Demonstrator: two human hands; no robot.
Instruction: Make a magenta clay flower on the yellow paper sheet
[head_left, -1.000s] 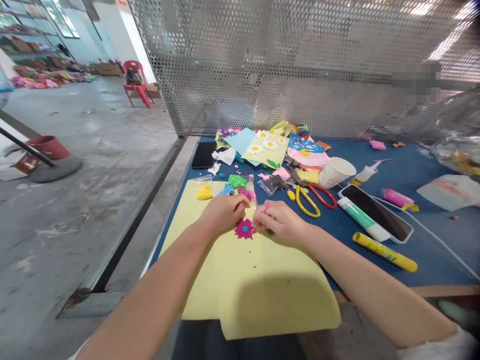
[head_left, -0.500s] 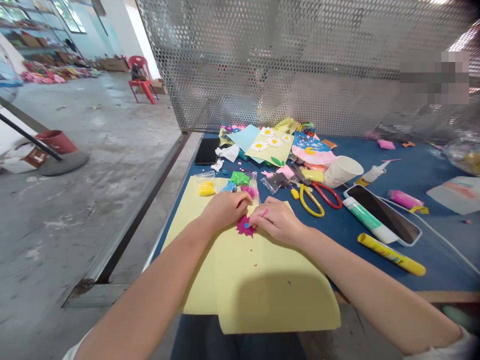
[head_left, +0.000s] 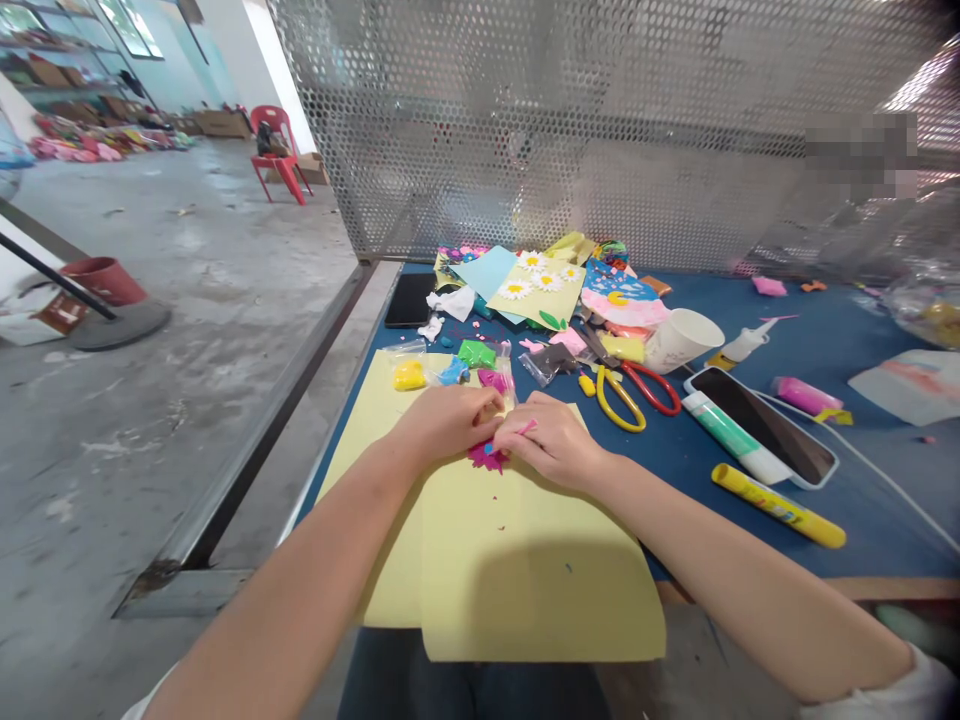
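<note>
A magenta clay flower (head_left: 480, 460) with pointed petals and a blue centre lies on the yellow paper (head_left: 540, 560). My left hand (head_left: 457, 420) is closed at its upper edge, fingers curled and tips against the petals. From the right, my right hand (head_left: 553, 440) pinches at the flower, its fingertips covering that side. A thin pink piece (head_left: 527, 427) shows across the right hand's fingers; its other end is hidden. Just beyond the hands are bags of yellow clay (head_left: 409, 376), blue clay (head_left: 454, 371), green clay (head_left: 477, 353) and magenta clay (head_left: 493, 380).
Scissors (head_left: 621, 400) with yellow and red handles lie right of the hands. Farther right are a paper cup (head_left: 682, 340), a phone (head_left: 795, 430), a green-white tube (head_left: 735, 435) and a yellow tube (head_left: 780, 507). A daisy card (head_left: 541, 290) and a perforated metal panel (head_left: 525, 130) stand behind.
My hands have drawn slightly closer together over the flower, and the left fingertips cover more of its upper edge. The whole view has shifted slightly.
</note>
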